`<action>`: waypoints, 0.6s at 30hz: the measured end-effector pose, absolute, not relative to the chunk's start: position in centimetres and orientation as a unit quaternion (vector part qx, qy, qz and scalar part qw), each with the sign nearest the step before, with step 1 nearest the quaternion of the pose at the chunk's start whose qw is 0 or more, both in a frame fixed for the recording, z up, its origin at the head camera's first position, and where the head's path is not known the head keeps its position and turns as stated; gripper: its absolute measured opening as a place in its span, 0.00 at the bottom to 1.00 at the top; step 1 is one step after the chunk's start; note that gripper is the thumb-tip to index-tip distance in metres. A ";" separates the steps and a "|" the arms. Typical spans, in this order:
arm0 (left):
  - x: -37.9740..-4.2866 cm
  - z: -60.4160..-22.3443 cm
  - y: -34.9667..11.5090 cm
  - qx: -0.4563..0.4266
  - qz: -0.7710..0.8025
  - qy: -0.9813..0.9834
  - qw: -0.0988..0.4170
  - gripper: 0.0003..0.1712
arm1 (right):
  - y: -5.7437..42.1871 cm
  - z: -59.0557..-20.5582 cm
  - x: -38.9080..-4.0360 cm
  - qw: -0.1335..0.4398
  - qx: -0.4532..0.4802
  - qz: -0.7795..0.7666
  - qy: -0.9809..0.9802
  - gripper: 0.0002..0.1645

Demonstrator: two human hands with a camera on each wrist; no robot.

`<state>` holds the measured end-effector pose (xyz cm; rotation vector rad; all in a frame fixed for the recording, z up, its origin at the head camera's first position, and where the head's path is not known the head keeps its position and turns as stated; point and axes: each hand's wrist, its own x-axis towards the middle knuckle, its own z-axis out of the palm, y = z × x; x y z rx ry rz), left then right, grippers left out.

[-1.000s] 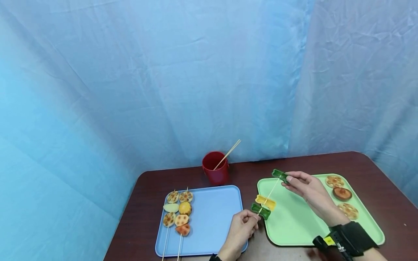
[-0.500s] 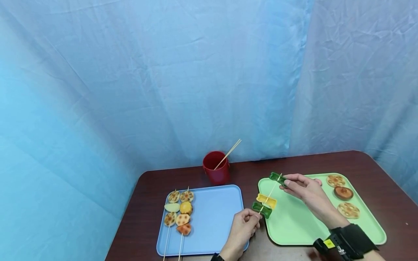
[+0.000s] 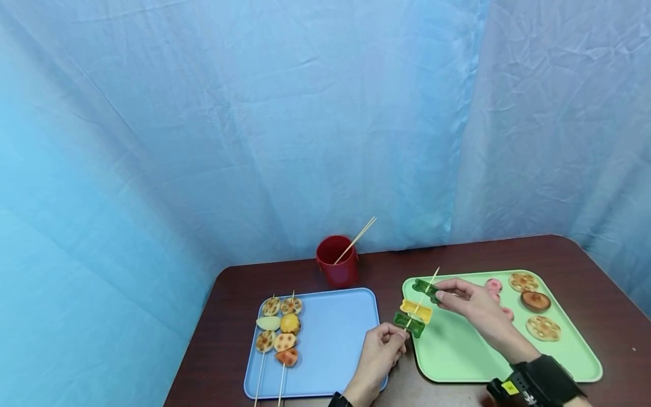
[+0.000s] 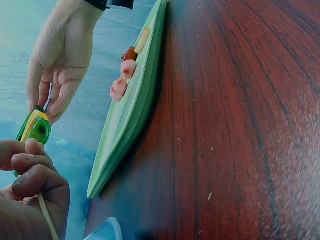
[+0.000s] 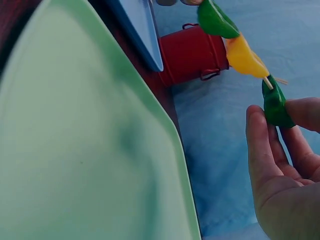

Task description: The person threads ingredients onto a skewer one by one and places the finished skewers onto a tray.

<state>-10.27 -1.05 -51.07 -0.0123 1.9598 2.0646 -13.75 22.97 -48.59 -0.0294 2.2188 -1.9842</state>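
My left hand (image 3: 376,359) pinches a bamboo skewer (image 3: 435,274) below a green pepper piece (image 3: 415,328), between the two trays. A yellow pepper piece (image 3: 424,312) sits on the stick right above that one. Between thumb and fingers, my right hand (image 3: 475,311) grips a second green pepper piece (image 5: 275,106), threaded on the skewer near the upper end. The bare tip sticks out past it. In the right wrist view a gap shows between this piece and the yellow one (image 5: 244,56). The left wrist view has the stick's lower end (image 4: 47,217) coming out under my curled left fingers.
A blue tray (image 3: 341,339) on the left holds two loaded skewers (image 3: 289,324). On the green tray (image 3: 452,362) lie lotus root slices (image 3: 543,328), a brown mushroom-like piece (image 3: 535,301) and pink pieces (image 3: 493,286). A red bucket (image 3: 339,276) with skewers stands behind.
My right hand has moved down and left, sliding the upper green pepper piece along the skewer towards the yellow one. More of the tip now shows. My left hand has barely moved.
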 end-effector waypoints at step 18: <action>-10.4 -51.1 -1.2 -0.011 0.717 0.682 0.145 0.06 | 22.5 -49.0 -13.6 0.085 -0.015 -0.647 0.758 0.31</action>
